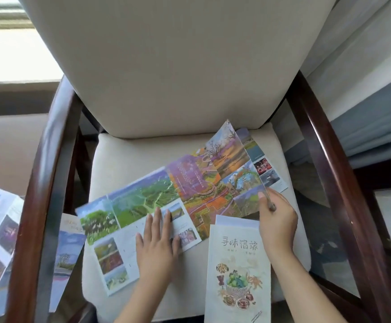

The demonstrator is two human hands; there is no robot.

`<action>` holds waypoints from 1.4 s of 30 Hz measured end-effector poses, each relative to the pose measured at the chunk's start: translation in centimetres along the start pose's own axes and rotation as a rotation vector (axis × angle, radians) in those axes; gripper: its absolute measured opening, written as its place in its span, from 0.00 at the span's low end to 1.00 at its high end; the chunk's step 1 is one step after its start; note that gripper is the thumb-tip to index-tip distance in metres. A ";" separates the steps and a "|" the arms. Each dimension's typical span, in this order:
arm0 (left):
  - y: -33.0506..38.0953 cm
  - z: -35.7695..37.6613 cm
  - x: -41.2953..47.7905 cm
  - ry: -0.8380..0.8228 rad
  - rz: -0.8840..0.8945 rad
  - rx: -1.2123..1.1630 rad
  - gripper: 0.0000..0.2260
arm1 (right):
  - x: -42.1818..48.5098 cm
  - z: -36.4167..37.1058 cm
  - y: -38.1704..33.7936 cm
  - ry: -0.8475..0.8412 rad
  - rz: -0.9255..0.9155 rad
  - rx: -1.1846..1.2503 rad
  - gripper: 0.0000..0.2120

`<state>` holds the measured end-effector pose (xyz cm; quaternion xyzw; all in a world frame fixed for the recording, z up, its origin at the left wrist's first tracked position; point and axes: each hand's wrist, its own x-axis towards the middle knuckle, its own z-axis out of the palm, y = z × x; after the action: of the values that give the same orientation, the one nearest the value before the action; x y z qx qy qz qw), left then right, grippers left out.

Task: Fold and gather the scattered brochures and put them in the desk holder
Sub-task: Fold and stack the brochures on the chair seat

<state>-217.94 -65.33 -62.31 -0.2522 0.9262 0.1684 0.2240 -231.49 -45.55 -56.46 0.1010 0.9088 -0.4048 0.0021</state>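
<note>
At the centre of the frame a large unfolded brochure point(157, 201) lies across the chair seat point(124, 155); the left hand point(157, 243) presses flat and released on its lower panel while the right hand point(276, 215) pinches the raised right-hand panel. A folded brochure point(236, 271) lies at lower right, more at far left; no holder shows. If the left hand's press slackens, the sheet may slide on the cushion and crease off its fold lines.

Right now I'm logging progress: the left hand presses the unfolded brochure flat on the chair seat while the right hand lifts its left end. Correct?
Not quite. In the head view the right hand lifts the right end of the unfolded brochure; the left hand presses it flat on the chair seat.
</note>
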 end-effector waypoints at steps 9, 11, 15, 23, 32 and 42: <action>-1.0 -5.5 7.6 0.058 0.145 -0.191 0.20 | -3.4 4.1 -3.1 -0.293 -0.340 -0.162 0.14; -0.1 -6.1 7.7 0.098 0.058 -0.526 0.19 | -3.9 5.5 -3.2 -0.380 -0.390 -0.218 0.17; 3.0 -6.0 7.1 0.100 -0.045 -0.876 0.24 | -3.8 7.4 -2.5 -0.673 -0.324 -0.280 0.23; 3.8 -3.2 6.5 0.016 0.315 -0.062 0.31 | 3.8 3.3 1.3 -0.007 0.350 -0.225 0.32; 3.6 -2.5 6.9 0.006 0.283 0.019 0.32 | 7.7 3.2 2.8 -0.113 0.519 -0.189 0.16; 3.3 -3.6 6.6 0.068 0.302 -0.428 0.24 | 0.1 5.8 -6.0 -0.460 -0.125 0.152 0.09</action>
<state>-226.00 -66.78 -61.93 -0.1580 0.9037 0.3835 0.1063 -233.12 -53.72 -55.95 -0.0502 0.8559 -0.4837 0.1760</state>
